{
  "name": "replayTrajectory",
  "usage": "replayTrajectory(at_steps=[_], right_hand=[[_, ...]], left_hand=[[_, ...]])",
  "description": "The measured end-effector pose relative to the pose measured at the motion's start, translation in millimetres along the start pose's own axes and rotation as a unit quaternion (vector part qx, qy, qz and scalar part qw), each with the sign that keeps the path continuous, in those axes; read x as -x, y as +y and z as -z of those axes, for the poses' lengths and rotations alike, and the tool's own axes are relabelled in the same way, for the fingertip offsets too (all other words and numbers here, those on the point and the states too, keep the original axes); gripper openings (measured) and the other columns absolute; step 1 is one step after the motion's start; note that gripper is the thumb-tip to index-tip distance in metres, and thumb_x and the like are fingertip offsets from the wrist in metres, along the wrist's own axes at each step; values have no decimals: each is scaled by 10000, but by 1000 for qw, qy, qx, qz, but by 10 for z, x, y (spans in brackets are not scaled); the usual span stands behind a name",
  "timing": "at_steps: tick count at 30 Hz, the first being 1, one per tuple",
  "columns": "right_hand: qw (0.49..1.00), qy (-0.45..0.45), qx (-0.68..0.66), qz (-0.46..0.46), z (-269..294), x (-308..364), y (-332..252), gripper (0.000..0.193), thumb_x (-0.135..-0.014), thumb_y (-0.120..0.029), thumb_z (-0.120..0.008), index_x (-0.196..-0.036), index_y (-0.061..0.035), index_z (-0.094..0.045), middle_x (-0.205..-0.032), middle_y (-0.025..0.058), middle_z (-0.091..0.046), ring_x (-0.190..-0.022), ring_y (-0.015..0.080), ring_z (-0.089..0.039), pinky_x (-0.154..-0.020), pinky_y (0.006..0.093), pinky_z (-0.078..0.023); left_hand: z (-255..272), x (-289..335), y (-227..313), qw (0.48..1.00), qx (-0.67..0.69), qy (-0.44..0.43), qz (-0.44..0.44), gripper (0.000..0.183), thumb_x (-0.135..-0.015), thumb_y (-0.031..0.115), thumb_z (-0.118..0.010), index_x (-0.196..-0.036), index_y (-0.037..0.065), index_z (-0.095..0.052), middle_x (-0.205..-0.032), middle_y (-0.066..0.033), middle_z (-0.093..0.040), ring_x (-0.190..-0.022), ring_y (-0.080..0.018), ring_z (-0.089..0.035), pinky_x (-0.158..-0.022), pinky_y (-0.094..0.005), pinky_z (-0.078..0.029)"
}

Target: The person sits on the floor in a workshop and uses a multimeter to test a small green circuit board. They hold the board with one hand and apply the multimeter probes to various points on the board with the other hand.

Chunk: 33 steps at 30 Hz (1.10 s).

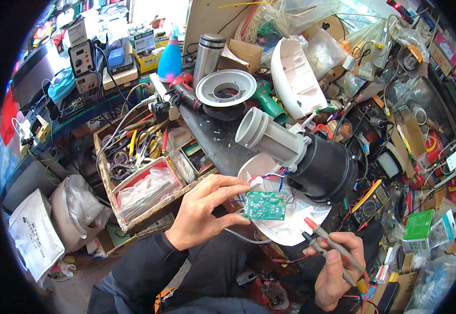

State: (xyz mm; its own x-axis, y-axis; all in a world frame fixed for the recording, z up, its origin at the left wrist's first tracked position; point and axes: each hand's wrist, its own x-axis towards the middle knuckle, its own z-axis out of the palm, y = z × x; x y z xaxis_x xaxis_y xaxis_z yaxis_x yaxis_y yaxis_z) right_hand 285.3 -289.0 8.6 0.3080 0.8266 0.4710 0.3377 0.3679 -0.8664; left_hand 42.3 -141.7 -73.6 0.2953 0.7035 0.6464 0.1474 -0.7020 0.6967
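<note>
My left hand (200,213) pinches a green circuit board (265,205) at its left edge, thumb below and fingers above. Red, blue and white wires (276,178) run from the board toward a white plastic shell (319,213) beneath it. Held together in my right hand (338,272) are two test probes, a red one (319,230) and a black one (312,242). Both probes point up and left, apart from the board. Just behind the shell lies a black round housing (330,170) with a grey ribbed tube (269,137) attached.
A multimeter (370,204) rests right of the housing. At left, a wooden drawer (120,215) holds scissors, pliers and bags. Farther back are a grey ring (226,87), a steel flask (208,57), a blue spray bottle (170,57) and another white shell (297,78). Cables and parts crowd the right.
</note>
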Motion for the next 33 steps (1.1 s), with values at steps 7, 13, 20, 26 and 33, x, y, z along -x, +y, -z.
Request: replayTrajectory(at_steps=[7, 13, 20, 26, 33], right_hand=[[996, 51, 65, 43, -76, 9, 95, 313, -1104, -232, -664, -1195, 67, -642, -919, 136, -656, -666, 164, -674, -525, 280, -592], [997, 16, 65, 43, -253, -41, 125, 241, -1076, -80, -638, -1257, 78, -623, -1047, 180, -663, -692, 171, -697, -619, 305, -624], [988, 3, 114, 100, -306, -102, 158, 230, -1013, -26, -734, -1219, 67, -691, -1064, 201, -716, -686, 194, -765, -600, 268, -620], [982, 19, 107, 157, -388, -197, 289, 209, -1050, -116, -716, -1138, 69, -671, -1007, 197, -700, -708, 205, -737, -591, 289, -608], [988, 20, 100, 118, -436, -158, 356, 231, -1081, -161, -678, -1153, 55, -635, -1019, 186, -663, -724, 210, -727, -623, 294, -592]], left_hand=[[0, 0, 53, 1000, -27, 10, 3, 675, -717, 200, -1026, -1339, 79, -794, -1297, -116, -757, -1127, -274, -732, -910, -373, -619], [-62, 30, 152, 997, -60, 48, -3, 651, -698, 225, -1046, -1281, 59, -808, -1249, -111, -775, -1067, -249, -740, -840, -352, -624], [-213, 132, 237, 993, -61, 100, 27, 646, -691, 213, -1043, -1258, 29, -794, -1218, -145, -785, -1046, -311, -756, -900, -398, -611], [-236, 125, 227, 990, -89, 113, 4, 650, -683, 225, -1063, -1244, 24, -804, -1204, -139, -777, -1051, -266, -754, -783, -333, -619], [-232, 161, 249, 991, -81, 103, 40, 651, -687, 224, -1068, -1241, 7, -806, -1218, -139, -768, -1059, -243, -759, -809, -318, -627]])
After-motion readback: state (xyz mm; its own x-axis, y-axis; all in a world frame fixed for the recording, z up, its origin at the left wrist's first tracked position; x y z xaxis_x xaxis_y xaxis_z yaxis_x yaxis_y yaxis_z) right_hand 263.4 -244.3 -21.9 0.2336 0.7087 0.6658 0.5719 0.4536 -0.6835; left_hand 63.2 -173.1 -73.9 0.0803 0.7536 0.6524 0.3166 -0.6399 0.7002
